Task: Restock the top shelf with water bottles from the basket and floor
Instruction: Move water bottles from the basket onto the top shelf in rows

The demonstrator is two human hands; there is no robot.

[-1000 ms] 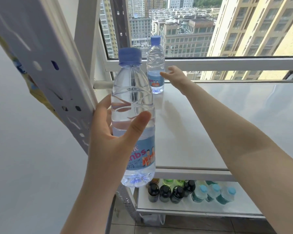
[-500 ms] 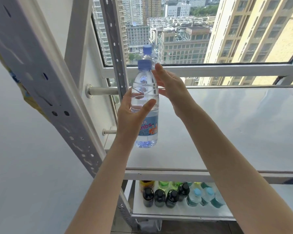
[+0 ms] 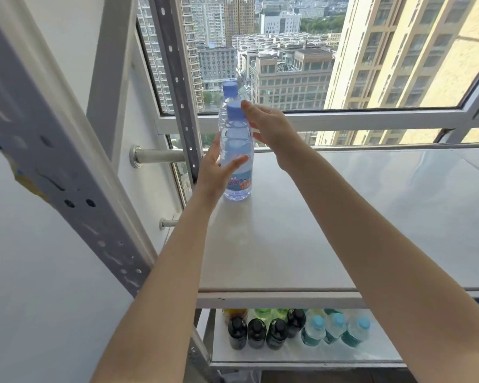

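Nearest, below the front edge, a lower shelf [image 3: 288,357] carries a row of dark-capped bottles [image 3: 256,331] and blue-capped bottles [image 3: 335,327], already stocked. Above it the top shelf [image 3: 329,230] is mostly bare, and both forearms reach across it to the far left corner. There the left hand [image 3: 215,172] holds the water bottle [image 3: 238,150] around its middle, thumb across the front and fingers behind. The hold looks light, probably only enough to guide the bottle into place. The bottle stands upright and its base seems to rest on the shelf. The right hand [image 3: 271,128] is spread with its fingers mostly straight, one fingertip on the blue cap [image 3: 235,109] and the thumb near the shoulder, apparently steadying the top so the bottle does not tip. Just behind stands a second bottle [image 3: 229,91], close to the upright post [image 3: 177,87], so a row appears to be starting from the corner outward. Beyond is the window [image 3: 343,64]. Basket and floor are out of sight.
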